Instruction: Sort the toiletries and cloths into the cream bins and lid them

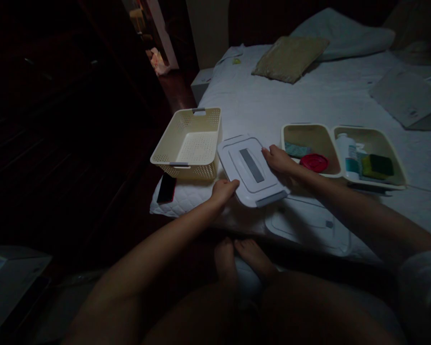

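Between my two hands is a white box lid (pixel 233 165) with a grey strip across its middle, held tilted above the bed. My left hand (pixel 224 190) grips its near left edge, thumb on top. On the far right edge, my right hand (pixel 278 159) holds it the same way; the fingers of both hands are hidden beneath. A cream perforated basket (pixel 197 146) stands to the left of the lid. Right of it are two cream bins (pixel 311 125). Under my right forearm a second, larger white lid (pixel 298 223) lies flat on the bed.
One bin holds a red round object (pixel 314 163) and a greenish cloth (pixel 296 150); the other, a white bottle (pixel 349 155) and a yellow-green sponge (pixel 378 166). A dark phone (pixel 166 188) lies by the bed's corner. Farther back are a beige pillow (pixel 290 58) and a white box (pixel 409 98).
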Action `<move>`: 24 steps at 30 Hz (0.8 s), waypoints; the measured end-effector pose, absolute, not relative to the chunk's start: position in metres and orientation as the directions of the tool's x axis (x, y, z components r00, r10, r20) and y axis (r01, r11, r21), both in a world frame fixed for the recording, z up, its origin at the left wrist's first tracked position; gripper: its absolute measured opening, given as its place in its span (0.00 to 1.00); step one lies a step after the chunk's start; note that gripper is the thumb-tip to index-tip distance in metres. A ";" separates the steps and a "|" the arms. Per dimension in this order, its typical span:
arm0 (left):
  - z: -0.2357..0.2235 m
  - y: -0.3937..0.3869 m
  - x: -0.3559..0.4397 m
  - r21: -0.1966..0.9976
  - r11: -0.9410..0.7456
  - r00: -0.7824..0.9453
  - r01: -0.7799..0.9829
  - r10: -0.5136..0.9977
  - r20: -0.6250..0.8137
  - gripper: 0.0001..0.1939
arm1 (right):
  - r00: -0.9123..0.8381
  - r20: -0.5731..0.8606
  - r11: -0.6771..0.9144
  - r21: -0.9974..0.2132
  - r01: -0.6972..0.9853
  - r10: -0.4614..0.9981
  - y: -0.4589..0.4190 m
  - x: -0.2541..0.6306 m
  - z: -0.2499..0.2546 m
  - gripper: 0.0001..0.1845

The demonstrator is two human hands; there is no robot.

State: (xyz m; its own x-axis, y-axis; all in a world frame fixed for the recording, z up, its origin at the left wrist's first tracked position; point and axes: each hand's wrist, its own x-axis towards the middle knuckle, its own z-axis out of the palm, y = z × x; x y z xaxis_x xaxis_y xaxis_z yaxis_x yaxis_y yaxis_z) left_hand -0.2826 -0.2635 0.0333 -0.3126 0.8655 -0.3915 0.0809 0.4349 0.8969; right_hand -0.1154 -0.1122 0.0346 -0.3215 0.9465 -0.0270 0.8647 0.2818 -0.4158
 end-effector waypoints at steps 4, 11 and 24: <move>0.045 -0.276 -0.261 0.839 0.530 -0.193 -0.122 0.816 -0.544 0.09 | -0.408 -0.058 0.361 -0.365 0.858 0.911 -0.107 -0.117 0.050 0.27; 0.040 -0.296 -0.223 0.651 0.626 -0.062 -0.429 0.699 -0.712 0.05 | -0.548 -0.132 0.518 -0.205 0.831 0.826 -0.114 -0.128 0.063 0.31; 0.042 -0.267 -0.265 0.604 0.635 0.248 0.481 0.562 -0.789 0.20 | -0.538 -0.029 0.528 -0.145 0.836 0.843 -0.126 -0.146 0.040 0.29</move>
State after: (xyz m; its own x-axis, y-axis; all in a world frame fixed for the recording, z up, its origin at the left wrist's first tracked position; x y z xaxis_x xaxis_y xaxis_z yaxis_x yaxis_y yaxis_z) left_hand -0.2647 -0.2669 0.0421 0.2479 0.5622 -0.7890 0.4811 0.6354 0.6039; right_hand -0.1458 -0.1261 0.0400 -0.5375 0.8427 -0.0290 0.8364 0.5285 -0.1454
